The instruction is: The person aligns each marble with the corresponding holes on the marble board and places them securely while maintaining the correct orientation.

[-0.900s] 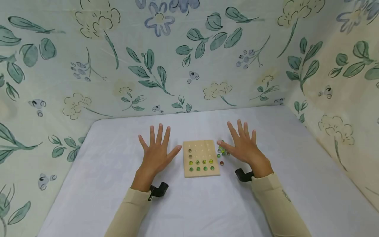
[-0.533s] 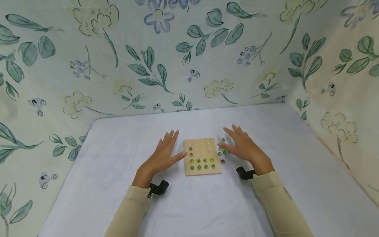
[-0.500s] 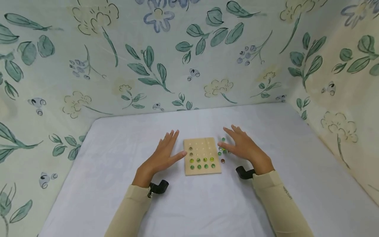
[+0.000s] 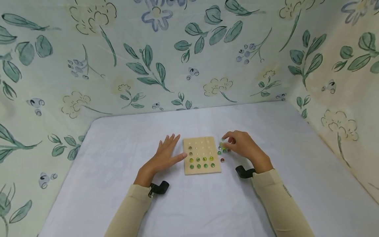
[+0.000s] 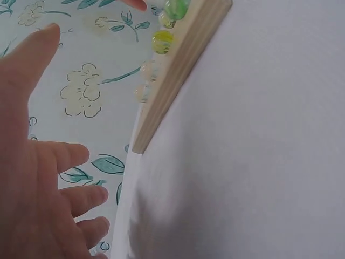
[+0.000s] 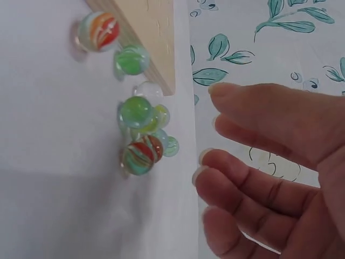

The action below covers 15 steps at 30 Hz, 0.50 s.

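Observation:
A square wooden peg board (image 4: 204, 143) lies on the table, with green marbles (image 4: 198, 166) along its front row and yellow ones (image 4: 205, 159) behind them. Two pale marbles (image 4: 190, 154) sit in its left column. My left hand (image 4: 161, 161) is spread at the board's left side, its thumb tip overlapping the left edge in the head view. My right hand (image 4: 245, 148) is over the loose marbles at the board's right, fingers bent and thumb apart from them. In the right wrist view, nothing lies between those fingers, and a green marble (image 6: 135, 111) is among the cluster.
An orange-streaked marble (image 6: 98, 31) lies by itself near the board's right edge. A white cloth covers the table (image 4: 189, 204). Behind and to the right stands a floral-patterned fabric backdrop (image 4: 177, 59). Black wrist cameras (image 4: 160, 187) are strapped on both wrists.
My left hand has turned and moved right, bringing its thumb to the board. My right hand has gone from spread fingers to bent ones over the loose marbles.

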Each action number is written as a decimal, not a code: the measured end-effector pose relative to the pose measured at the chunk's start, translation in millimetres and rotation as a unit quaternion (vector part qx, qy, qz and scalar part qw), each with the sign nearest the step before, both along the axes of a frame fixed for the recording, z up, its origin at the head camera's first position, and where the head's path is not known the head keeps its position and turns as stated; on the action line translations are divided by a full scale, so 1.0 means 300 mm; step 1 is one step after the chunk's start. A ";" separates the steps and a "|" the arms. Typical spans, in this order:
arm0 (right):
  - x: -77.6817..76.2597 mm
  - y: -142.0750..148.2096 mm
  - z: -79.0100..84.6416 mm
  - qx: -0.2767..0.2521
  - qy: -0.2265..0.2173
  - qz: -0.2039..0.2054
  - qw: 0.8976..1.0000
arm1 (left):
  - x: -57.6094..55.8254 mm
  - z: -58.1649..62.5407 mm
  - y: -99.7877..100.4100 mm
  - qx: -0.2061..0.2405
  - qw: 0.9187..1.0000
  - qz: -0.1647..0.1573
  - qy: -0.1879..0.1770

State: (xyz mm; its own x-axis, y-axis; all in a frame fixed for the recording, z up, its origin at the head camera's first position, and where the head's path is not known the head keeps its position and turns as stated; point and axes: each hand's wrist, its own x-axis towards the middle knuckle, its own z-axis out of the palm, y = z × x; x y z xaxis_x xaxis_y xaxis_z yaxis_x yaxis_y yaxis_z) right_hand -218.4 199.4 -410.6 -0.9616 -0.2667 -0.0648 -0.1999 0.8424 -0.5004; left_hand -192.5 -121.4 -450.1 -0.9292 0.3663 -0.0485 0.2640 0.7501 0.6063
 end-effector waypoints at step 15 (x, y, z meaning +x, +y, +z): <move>-0.013 0.001 -0.062 -0.060 -0.021 0.020 0.998 | 0.003 -0.032 0.019 -0.050 0.999 -0.009 0.000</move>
State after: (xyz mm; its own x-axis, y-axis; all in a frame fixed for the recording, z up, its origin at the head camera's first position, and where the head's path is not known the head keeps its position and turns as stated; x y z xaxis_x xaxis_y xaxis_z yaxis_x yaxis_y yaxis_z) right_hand -222.3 199.8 -429.2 -0.9472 -0.3128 -0.0707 -0.2084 0.7681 -0.6055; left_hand -191.6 -115.6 -459.7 -0.9224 0.3768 -0.0852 0.2789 0.8022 0.5279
